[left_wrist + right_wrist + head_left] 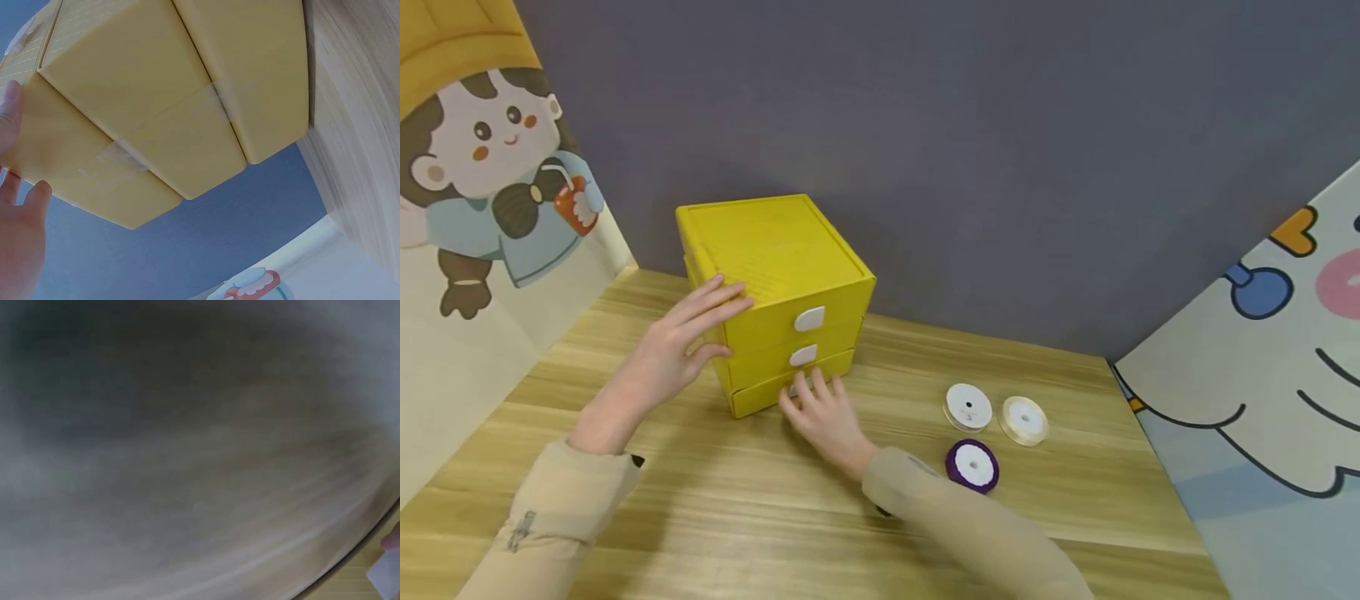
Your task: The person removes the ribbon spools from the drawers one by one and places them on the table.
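Observation:
A yellow three-drawer box [775,250] stands on the wooden table, with white pull tabs on its drawer fronts. My left hand [677,342] rests on its near left top corner, fingers extended over the top and thumb against the side. The left wrist view shows the side of the box [144,119] close up, with clear tape across it, and part of my left hand [22,244] at the edge. At the bottom drawer [756,397], which juts slightly forward, my right hand [827,421] pinches the white pull tab [386,575]. A fingertip shows on that tab in the right wrist view.
Right of the box lie a white ribbon spool [967,407], a cream ribbon spool [1024,420] and a purple ribbon spool [972,465], the purple one beside the right sleeve. A grey wall [962,167] rises behind the table [737,517]; cartoon-printed panels [512,183] flank both sides.

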The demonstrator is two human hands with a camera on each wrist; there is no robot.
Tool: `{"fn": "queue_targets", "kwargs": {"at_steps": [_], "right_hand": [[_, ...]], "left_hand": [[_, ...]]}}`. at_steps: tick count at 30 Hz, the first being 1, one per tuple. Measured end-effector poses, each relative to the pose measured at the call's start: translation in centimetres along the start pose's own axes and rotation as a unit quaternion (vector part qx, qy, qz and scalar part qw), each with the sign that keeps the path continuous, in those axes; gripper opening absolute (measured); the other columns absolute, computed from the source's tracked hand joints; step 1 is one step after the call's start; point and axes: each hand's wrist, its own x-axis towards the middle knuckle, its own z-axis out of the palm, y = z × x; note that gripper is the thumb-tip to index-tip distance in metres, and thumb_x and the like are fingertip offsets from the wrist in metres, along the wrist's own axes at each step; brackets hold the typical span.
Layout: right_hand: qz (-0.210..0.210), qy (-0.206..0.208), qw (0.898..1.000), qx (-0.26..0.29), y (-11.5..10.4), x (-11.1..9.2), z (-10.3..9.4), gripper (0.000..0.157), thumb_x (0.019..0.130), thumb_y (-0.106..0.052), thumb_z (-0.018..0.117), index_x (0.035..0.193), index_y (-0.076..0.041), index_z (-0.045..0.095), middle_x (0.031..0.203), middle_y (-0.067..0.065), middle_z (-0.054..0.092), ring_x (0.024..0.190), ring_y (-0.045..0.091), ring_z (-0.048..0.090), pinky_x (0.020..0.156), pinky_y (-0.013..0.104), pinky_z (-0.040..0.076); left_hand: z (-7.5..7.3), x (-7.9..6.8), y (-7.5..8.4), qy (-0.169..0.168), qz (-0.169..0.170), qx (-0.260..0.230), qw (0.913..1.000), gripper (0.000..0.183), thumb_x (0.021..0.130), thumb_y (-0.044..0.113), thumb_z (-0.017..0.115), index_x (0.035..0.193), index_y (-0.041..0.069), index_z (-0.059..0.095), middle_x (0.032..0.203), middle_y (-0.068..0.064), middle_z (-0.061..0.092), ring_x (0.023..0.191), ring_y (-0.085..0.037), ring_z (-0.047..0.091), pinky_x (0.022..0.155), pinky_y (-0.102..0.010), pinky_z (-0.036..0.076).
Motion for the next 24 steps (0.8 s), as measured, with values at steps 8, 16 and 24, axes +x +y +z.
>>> {"fn": "queue_targets", "kwargs": {"at_steps": [8,16,24], "right_hand": [[-0.002,-0.020,1.000,-0.001,-0.3,0.3,1.0,0.022,0.092,-0.012,0.057,0.110,-0.025,0.057,0.110,0.001,0.059,0.100,0.020,0.061,0.073,0.030,0.059],[-0.012,0.017,1.000,-0.016,-0.4,0.6,1.9,0.034,0.100,-0.002,0.033,0.101,-0.024,0.059,0.103,0.000,0.059,0.093,0.019,0.062,0.071,0.031,0.058],[-0.023,-0.011,0.999,-0.027,-0.3,0.8,1.5,0.018,0.097,-0.010,0.050,0.104,-0.025,0.058,0.105,0.000,0.060,0.093,0.017,0.063,0.076,0.030,0.058]], "left_hand": [[0.1,-0.1,-0.1,0.006,0.001,-0.008,0.9999,0.075,0.056,-0.016,0.080,0.126,0.003,0.060,0.134,-0.018,0.056,0.141,-0.024,0.039,0.110,0.000,0.025],[0.0,0.1,0.0,0.007,0.003,-0.005,1.0000,0.075,0.056,-0.016,0.081,0.126,0.003,0.061,0.134,-0.018,0.057,0.140,-0.026,0.040,0.109,0.001,0.025],[0.0,0.0,0.1,0.006,0.001,-0.008,1.0000,0.076,0.055,-0.016,0.081,0.126,0.003,0.061,0.133,-0.018,0.057,0.140,-0.025,0.039,0.108,0.002,0.025]]}}
